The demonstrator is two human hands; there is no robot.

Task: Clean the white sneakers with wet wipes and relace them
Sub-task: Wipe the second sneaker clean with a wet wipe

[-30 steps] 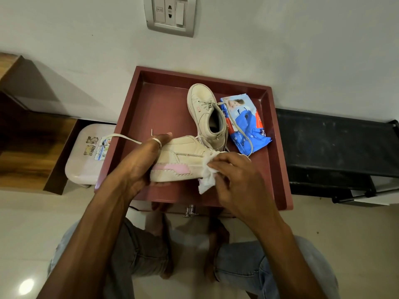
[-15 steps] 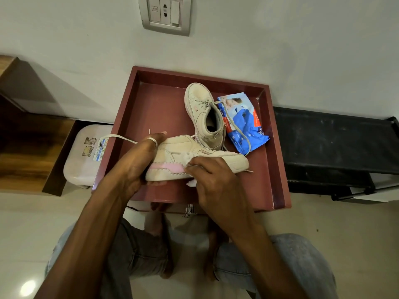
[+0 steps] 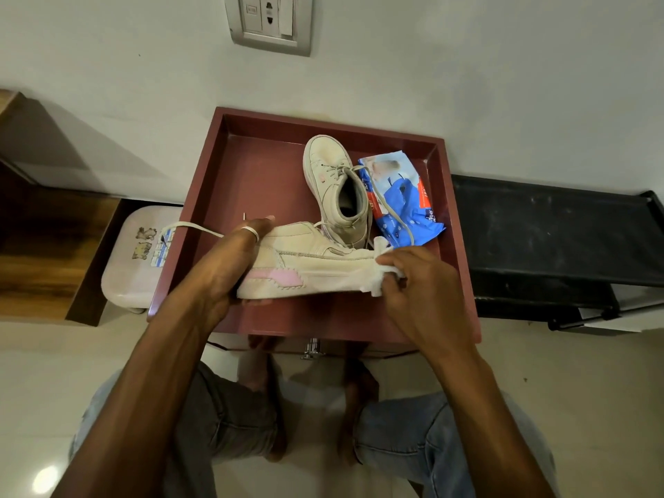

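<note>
The sneaker [image 3: 316, 264] lies on its side, held just above the red tray [image 3: 201, 195]. The left hand [image 3: 222, 267] has its fingers curled round the heel end. The right hand [image 3: 413, 282] pinches a crumpled wipe [image 3: 377, 278] against the toe. This looks like the cleaning step, at the toe and the edge of the sole. To do it well, the heel grip should be firm enough that the shoe does not twist under the rubbing. The wipe would work better folded to a flat, fresh face than bunched up, so more of it meets the leather. Short strokes along the stitched seam and the sole edge should lift dirt rather than spread it. A loose lace [image 3: 194, 226] trails over the tray's left rim, so it is wise not to snag it when turning the shoe. The second sneaker [image 3: 328, 167] stands upright in the tray, touching the pack of wipes [image 3: 406, 203], near enough for taking a new sheet.
</note>
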